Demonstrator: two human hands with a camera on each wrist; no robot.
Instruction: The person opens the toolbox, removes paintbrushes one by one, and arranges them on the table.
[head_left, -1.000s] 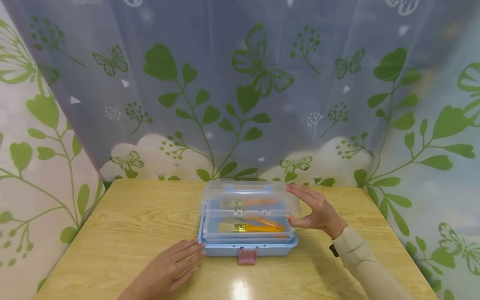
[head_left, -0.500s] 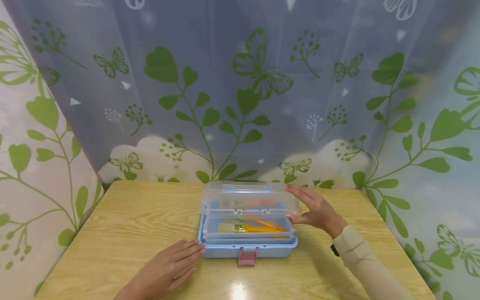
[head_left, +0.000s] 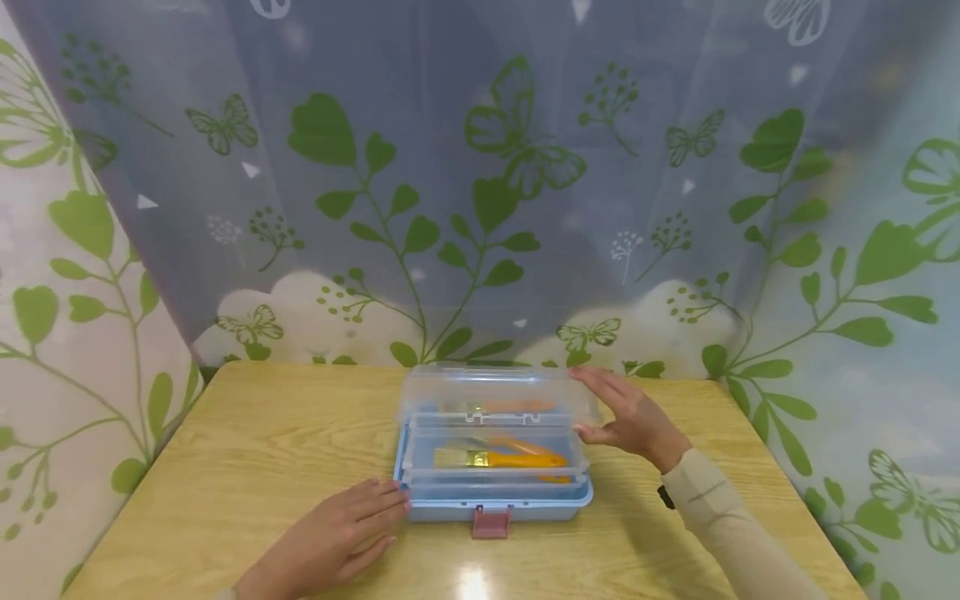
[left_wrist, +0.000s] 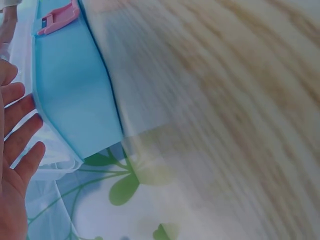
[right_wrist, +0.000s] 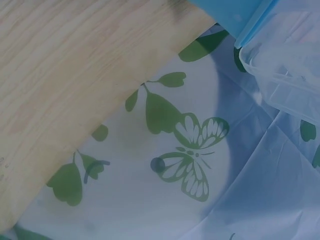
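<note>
A light blue plastic box (head_left: 435,512) stands on the table with its clear lid (head_left: 495,392) raised. My right hand (head_left: 637,425) holds the lid's right end between thumb and fingers; the right wrist view shows the lid (right_wrist: 290,80) but not the hand. Fingertips of my left hand (head_left: 337,529), fingers straight, touch the box's front left corner. In the left wrist view that hand (left_wrist: 17,130) lies beside the blue wall (left_wrist: 75,90). Inside, a clear tray (head_left: 416,475) carries a flat paintbrush (head_left: 525,459) with a yellow-orange handle. More orange shows behind it, blurred by the plastic.
A pink latch (head_left: 491,523) hangs down at the box's front. The wood-grain table (head_left: 285,417) extends on both sides of the box. Leaf- and butterfly-printed cloth (head_left: 360,275) hangs close behind the table and along its sides.
The lid has tipped back slightly, and the tray with the paintbrush has risen a little from the box's front rim. My left hand stays at the corner.
</note>
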